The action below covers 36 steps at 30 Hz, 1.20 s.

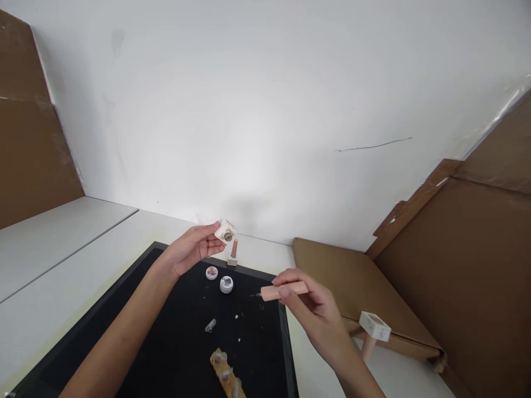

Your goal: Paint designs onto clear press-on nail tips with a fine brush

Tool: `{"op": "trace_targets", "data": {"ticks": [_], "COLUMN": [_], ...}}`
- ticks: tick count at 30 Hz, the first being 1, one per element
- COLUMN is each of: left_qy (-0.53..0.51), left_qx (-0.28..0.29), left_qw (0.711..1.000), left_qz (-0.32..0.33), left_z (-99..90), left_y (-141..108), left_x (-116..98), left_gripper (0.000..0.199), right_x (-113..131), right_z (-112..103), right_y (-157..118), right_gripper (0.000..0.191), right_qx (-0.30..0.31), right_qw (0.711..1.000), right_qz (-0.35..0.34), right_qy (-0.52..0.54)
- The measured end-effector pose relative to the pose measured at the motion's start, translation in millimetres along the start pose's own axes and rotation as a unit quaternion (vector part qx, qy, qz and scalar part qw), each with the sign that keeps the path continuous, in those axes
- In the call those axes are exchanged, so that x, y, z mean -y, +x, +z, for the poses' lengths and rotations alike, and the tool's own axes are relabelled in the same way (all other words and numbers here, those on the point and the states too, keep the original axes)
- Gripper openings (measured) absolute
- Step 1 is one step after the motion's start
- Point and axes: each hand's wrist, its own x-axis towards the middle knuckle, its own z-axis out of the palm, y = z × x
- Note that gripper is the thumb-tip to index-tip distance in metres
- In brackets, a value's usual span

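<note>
My left hand (194, 247) pinches a small square white nail polish bottle (225, 232), its round neck facing me. My right hand (313, 304) is closed round the peach cap (284, 291) of a nail polish brush, with the thin dark brush tip pointing left over the black mat. Cap and bottle are apart. Behind the mat's far edge, near my left fingers, stands another nail polish bottle (233, 255) with a peach cap. Below my left hand sit a small jar with a reddish top (211, 273) and a round white jar (226, 284).
A black mat (174, 337) with a dark frame covers the white table. On it lie a small clear piece (211, 325) and a yellowish strip (226, 376) bearing clear pieces. To the right, a nail polish bottle (374, 327) stands cap down near a flat cardboard box (348, 271).
</note>
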Motion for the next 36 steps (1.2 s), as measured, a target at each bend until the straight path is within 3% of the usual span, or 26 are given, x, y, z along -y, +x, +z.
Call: {"op": "trace_targets", "data": {"ticks": [4,7,11,19,29,36], "left_qy": [-0.037,-0.052,-0.057,-0.025,0.046,0.062], "left_qx": [0.029,0.046,0.053,0.032,0.008,0.006], "left_qw": [0.999,0.998,0.997,0.999,0.999,0.998], "left_qz": [0.009,0.008,0.010,0.000,0.019,0.018], "left_z": [13.8,15.4,13.3,13.9,17.4,17.7], "left_y": [0.1,1.8,4.7,9.5,10.3,10.5], "left_x": [-8.4,-11.2,-13.6,-7.9,0.2,4.1], "left_gripper": [0.025,0.025,0.024,0.024,0.026,0.028], "right_x": [21.8,25.2,21.8,6.6,-2.3,-7.0], "right_z": [0.1,4.0,10.5,15.0,15.6,15.8], "right_y": [17.4,23.2,26.1,27.7,23.8,22.5], "right_gripper": [0.006,0.015,0.025,0.044,0.038,0.039], "right_qx": [-0.051,-0.076,-0.050,-0.017,-0.072,-0.071], "right_qw": [0.994,0.982,0.966,0.948,0.947,0.951], "right_qz": [-0.097,-0.162,-0.234,-0.270,-0.254,-0.251], "right_qy": [-0.024,-0.056,-0.099,-0.168,-0.183,-0.164]}}
